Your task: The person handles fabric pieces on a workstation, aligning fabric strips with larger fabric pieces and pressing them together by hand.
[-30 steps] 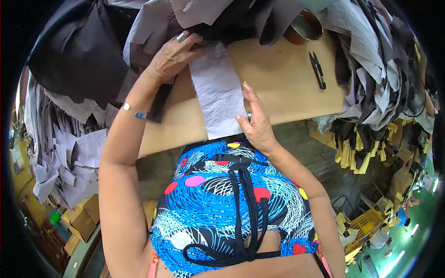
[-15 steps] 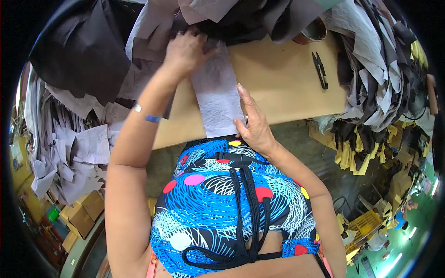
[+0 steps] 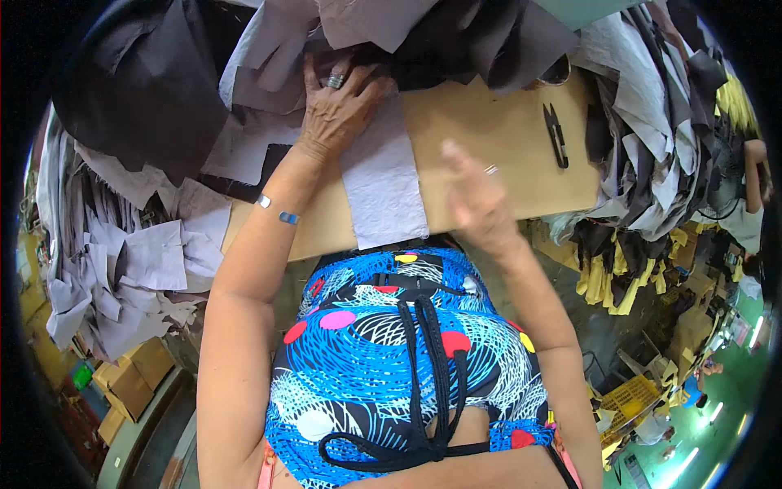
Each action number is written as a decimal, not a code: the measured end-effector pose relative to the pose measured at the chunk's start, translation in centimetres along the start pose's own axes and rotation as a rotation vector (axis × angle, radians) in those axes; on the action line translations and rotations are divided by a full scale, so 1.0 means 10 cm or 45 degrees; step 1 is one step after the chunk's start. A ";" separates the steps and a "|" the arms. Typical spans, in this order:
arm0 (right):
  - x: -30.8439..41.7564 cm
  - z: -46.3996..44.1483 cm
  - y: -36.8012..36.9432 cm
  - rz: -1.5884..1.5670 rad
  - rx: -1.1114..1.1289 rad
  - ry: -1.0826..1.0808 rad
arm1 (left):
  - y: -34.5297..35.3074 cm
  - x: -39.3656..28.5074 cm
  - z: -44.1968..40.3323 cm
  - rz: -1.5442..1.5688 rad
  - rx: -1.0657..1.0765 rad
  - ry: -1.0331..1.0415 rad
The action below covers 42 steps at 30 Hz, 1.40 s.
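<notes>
A pale lilac-grey strip of fabric (image 3: 387,179) lies lengthwise on the tan work board, its near end reaching the board's front edge. My left hand (image 3: 342,106) rests at the strip's far end with fingers spread, touching the cloth beside the dark fabric heap; its fingertips are partly hidden there. To the right of the strip, my right hand (image 3: 482,200) is raised and smeared by motion, apart from the cloth. Whether its fingers hold anything cannot be made out. Black thread snips (image 3: 555,136) lie on the board farther right.
Dark and grey fabric pieces (image 3: 481,45) heap along the board's far side. Hanging cloth bundles crowd the left (image 3: 147,257) and right (image 3: 643,90). A rounded container (image 3: 557,72) shows partly beneath the heap. Cardboard boxes (image 3: 130,387) stand at lower left.
My right hand has lifted off the strip's right edge and moved right. My left hand has settled with fingers spread at the strip's far end.
</notes>
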State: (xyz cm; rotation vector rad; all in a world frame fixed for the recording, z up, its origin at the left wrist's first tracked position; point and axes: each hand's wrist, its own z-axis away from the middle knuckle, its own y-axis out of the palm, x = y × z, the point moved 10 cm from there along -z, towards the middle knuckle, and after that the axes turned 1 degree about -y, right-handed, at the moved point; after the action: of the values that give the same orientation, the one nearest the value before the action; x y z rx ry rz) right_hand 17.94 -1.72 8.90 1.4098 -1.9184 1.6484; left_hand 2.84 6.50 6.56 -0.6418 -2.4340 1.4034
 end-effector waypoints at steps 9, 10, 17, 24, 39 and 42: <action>-1.11 -0.82 -1.24 0.997 -0.025 0.209 | 0.19 0.07 -0.12 0.384 0.446 -0.093; -1.25 -0.86 -1.21 1.041 0.066 0.319 | 0.23 0.13 -0.13 0.473 0.484 -0.109; -1.37 -1.00 -1.07 1.250 0.324 0.390 | 0.31 0.27 -0.19 0.681 0.584 -0.175; -0.66 -0.79 -1.09 1.312 0.016 0.072 | 0.38 0.36 -0.16 0.812 0.766 -0.360; -0.41 -0.95 0.53 0.155 0.058 -0.042 | 0.42 0.33 -0.15 0.873 0.736 -0.299; -0.41 -0.92 0.59 0.222 0.077 -0.125 | 0.42 0.32 -0.13 0.867 0.712 -0.286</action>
State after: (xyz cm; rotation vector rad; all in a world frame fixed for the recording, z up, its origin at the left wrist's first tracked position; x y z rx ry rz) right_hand 11.90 7.64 5.40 1.4062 -2.1165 1.7578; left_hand 1.66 10.93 3.57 -1.2751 -1.8577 2.3960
